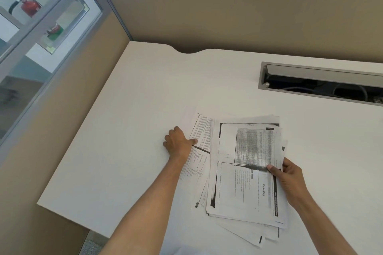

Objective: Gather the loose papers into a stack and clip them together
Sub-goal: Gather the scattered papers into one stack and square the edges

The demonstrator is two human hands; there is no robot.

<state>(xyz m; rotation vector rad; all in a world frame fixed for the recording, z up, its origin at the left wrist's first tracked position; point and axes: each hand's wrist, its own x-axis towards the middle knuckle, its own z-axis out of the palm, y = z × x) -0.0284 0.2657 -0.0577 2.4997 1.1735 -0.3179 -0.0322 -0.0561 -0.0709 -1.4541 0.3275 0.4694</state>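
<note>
A loose, uneven pile of printed papers (244,188) lies on the white desk (134,130), its sheets fanned out at the near end. My right hand (288,180) grips the pile's right edge, thumb on the top sheet. To the left a separate printed sheet (202,136) sticks out from under the pile. My left hand (178,143) presses on that sheet's left edge with the thumb on the paper and the fingers curled. No clip is in view.
A grey cable slot (323,84) with wires inside is cut into the desk at the back right. Tan partition walls (228,10) close the desk at the back and left. The desk's left edge (62,211) drops off near me.
</note>
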